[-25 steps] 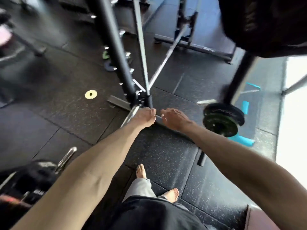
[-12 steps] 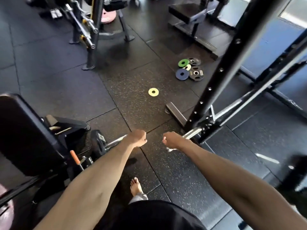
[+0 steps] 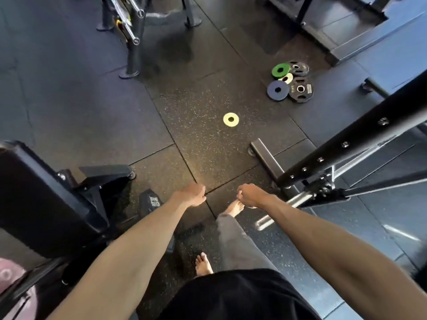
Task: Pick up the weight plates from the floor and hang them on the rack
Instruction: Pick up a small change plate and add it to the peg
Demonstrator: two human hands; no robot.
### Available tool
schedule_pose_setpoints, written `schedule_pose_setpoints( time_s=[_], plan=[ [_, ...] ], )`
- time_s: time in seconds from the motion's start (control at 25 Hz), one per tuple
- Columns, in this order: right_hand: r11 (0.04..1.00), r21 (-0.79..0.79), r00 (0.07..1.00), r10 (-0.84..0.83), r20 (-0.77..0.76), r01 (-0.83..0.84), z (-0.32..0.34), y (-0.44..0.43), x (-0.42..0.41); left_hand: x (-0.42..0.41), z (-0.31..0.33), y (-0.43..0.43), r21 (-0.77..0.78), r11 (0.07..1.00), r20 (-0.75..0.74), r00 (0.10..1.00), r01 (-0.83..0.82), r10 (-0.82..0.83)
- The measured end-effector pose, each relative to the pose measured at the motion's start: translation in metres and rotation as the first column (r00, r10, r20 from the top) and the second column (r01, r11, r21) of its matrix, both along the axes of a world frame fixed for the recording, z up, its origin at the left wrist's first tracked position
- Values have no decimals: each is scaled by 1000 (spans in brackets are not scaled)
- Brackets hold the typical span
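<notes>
Bare hands [image 3: 191, 195] [image 3: 250, 195] loosely curled, empty

Rubber floor [image 3: 92, 100] — scattered plates [image 3: 231, 119].

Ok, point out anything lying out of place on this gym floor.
A small yellow plate lies alone, flat on the floor, apart from the rest. Farther off, a loose cluster lies overlapping rather than racked: green plate, blue plate, pale plate and two black plates. Both hands are empty.
</notes>
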State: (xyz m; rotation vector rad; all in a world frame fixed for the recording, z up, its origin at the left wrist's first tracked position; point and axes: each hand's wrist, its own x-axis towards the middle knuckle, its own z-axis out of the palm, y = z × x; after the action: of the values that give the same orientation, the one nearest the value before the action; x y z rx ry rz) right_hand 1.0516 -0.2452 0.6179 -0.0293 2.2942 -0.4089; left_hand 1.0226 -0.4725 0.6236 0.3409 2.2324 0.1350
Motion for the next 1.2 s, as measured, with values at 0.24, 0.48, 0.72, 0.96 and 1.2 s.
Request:
schedule_pose_setpoints(
  time_s=[0.24, 0.48, 0.72, 0.96, 1.2],
  plan=[
    [990, -54, 990, -125, 64, 128, -29, 38, -133, -138, -20, 30, -21, 1000, 48, 999, 9, -8],
    [981, -69, 980, -176, 97, 183, -39, 67, -257, -268, -26, 85, -8, 999, 84, 996, -39, 39],
    [941, -108, 944, -307, 121, 320, -80, 81, -368, -407, -95, 109, -131, 991, 76, 997, 4, 6],
    [833, -87, 834, -530, 151, 546, -129, 72, -473, -544, -139, 130, -50, 973, 129, 968, 223, -216],
    [826, -40, 820, -552, 148, 563, -257, 71, -563, -650, -256, 155, -13, 950, 81, 947, 312, -310]
  ],
)
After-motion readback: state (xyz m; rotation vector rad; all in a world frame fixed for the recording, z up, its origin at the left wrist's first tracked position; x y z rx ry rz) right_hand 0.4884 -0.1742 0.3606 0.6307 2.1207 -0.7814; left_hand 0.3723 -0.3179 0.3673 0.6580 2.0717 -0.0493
